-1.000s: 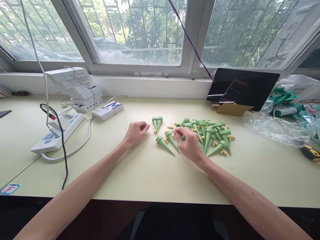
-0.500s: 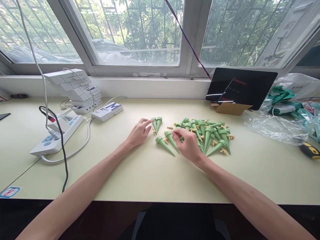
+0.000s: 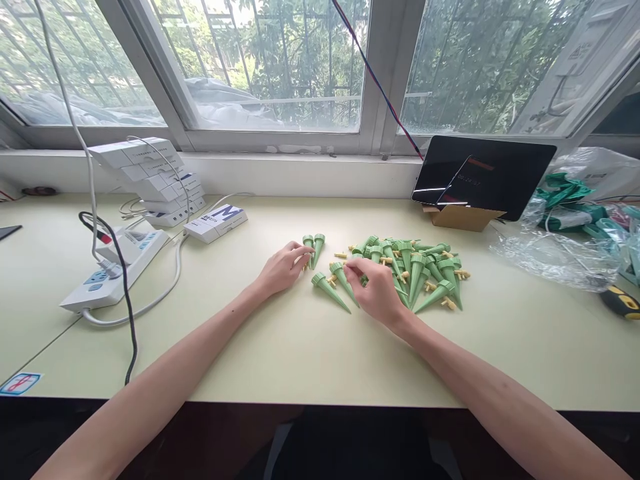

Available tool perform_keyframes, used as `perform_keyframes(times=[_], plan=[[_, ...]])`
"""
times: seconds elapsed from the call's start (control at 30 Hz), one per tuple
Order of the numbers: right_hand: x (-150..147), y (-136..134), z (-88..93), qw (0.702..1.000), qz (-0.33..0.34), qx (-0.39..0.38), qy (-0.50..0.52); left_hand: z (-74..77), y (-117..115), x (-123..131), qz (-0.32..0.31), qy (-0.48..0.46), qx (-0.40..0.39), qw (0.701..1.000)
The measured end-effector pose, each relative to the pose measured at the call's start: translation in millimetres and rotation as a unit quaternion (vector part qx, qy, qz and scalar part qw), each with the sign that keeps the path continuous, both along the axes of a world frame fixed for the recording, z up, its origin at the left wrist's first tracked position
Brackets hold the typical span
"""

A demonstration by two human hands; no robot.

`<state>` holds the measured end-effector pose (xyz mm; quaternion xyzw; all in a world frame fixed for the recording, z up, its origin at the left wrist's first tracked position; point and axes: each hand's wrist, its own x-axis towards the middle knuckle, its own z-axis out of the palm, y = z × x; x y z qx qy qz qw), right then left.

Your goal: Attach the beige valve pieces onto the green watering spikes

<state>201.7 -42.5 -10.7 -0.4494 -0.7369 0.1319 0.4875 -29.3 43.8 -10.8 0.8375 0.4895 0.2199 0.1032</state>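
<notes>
Bent fingers of my left hand (image 3: 285, 269) are closed at the left one of two green watering spikes (image 3: 307, 240) that lie side by side; part of it is hidden behind them. Its neighbour is the other watering spike (image 3: 319, 250). My right hand (image 3: 376, 291) is closed in a pinch beside the capped end of another spike (image 3: 338, 270); what its fingertips hold, if anything, cannot be made out. Between the hands lies one more spike (image 3: 330, 293) with a yellow valve (image 3: 332, 280). A heap of green spikes (image 3: 416, 270) with yellow valves spreads behind and right of my right hand.
A tablet (image 3: 485, 175) leans on a cardboard stand (image 3: 463, 218) at the back right. Plastic bags (image 3: 560, 257) lie at the right. A power strip (image 3: 117, 270) with cables, stacked white boxes (image 3: 155, 180) and a single white box (image 3: 216, 223) are at the left.
My left hand has shifted slightly right, and its fingers have bent in around the left spike of the pair. My right hand has stayed nearly still.
</notes>
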Motion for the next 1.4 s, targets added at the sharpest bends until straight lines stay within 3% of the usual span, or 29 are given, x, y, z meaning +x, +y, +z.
perform_keyframes(times=[0.8, 1.17, 1.4], plan=[[-0.5, -1.6, 0.7, 1.000, 0.018, -0.016, -0.006, -0.2, -4.1, 4.2, 0.035, -0.140, 0.020, 0.989], [-1.3, -2.2, 1.7, 1.000, 0.020, -0.016, -0.007, 10.6, -12.4, 6.7, 0.054, -0.282, -0.040, 0.957], [-1.4, -1.8, 3.2, 1.000, 0.020, -0.017, -0.008, 19.1, -13.0, 7.2, 0.043, -0.398, -0.119, 0.909]])
